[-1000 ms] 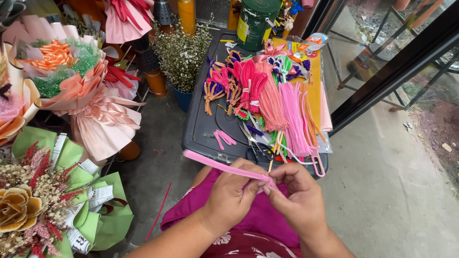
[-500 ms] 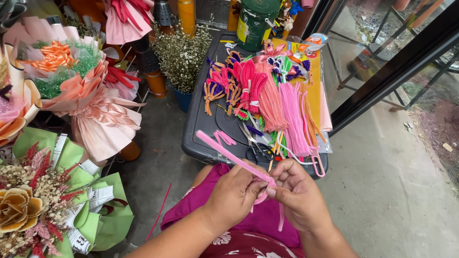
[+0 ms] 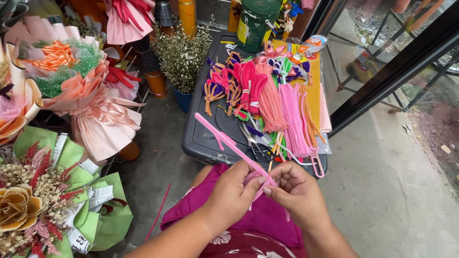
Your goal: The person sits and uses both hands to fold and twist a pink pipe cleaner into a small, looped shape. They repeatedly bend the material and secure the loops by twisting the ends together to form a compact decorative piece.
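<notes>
A long pink pipe cleaner rises up and to the left from between my two hands. My left hand pinches its lower end, where the pink wire is bent into a small loop. My right hand grips the same looped end from the right, fingertips touching those of the left. Both hands are held over my lap, covered by magenta cloth, just in front of a dark grey plastic case.
Bundles of pink, red, orange and purple pipe cleaners lie on the case, with a green can behind. Wrapped bouquets and a green-paper bouquet stand on the left. A black metal frame runs at the right, concrete floor beyond.
The pink pipe cleaner has swung from nearly level to pointing steeply up and left. My hands have closed together on its lower end, which is now bent into a loop.
</notes>
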